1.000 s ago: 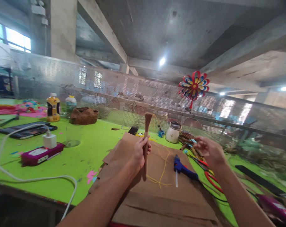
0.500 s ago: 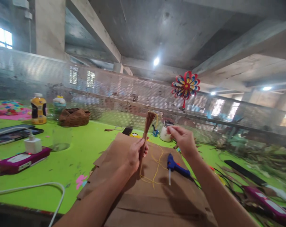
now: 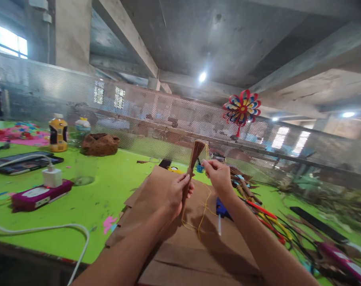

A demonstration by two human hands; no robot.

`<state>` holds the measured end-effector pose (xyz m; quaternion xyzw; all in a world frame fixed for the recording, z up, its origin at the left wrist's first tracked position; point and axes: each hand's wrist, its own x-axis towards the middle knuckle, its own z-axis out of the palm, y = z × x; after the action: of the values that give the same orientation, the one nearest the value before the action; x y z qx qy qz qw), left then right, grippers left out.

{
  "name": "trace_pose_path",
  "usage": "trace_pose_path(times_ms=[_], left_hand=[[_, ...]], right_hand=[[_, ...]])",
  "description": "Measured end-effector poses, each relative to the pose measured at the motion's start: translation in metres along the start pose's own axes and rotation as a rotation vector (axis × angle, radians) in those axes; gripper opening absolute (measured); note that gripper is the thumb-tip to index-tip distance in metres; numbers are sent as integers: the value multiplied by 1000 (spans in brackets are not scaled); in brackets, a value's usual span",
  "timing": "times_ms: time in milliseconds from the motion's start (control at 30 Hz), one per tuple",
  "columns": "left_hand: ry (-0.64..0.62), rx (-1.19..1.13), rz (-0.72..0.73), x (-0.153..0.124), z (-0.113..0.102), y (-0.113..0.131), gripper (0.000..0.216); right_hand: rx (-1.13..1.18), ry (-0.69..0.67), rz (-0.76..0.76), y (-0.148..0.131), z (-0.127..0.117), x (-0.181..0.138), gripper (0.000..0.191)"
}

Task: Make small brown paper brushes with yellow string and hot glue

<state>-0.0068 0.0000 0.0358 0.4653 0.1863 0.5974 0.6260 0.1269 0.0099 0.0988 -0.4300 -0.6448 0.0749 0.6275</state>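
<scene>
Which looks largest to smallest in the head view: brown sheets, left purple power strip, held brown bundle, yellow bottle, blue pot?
1. Brown sheets
2. Left purple power strip
3. Held brown bundle and yellow bottle: too alike to rank
4. Blue pot

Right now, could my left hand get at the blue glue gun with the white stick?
Probably not easily: your left hand is closed around a slim brown bundle with a fanned top, and your right forearm partly hides the blue glue gun.

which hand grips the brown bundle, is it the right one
No, the left hand grips the brown bundle below its flared top, and the right hand is beside it.
</scene>
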Motion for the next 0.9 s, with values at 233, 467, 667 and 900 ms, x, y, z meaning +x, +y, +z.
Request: trace_pose_path(times_ms=[233, 467, 667, 900], left_hand=[[9, 3, 69, 3, 1, -5, 30], [-1, -95, 129, 7, -1, -10, 26], [19, -147, 107, 7, -3, -11, 26], [102, 3, 49, 7, -4, -8, 34]], right_hand=[[122, -250, -126, -42, 1, -29, 26], [-87, -353, -262, -39, 12, -49, 21], [-282, -390, -336, -38, 7, -57, 20], [-258, -34, -399, -73, -19, -30, 22]])
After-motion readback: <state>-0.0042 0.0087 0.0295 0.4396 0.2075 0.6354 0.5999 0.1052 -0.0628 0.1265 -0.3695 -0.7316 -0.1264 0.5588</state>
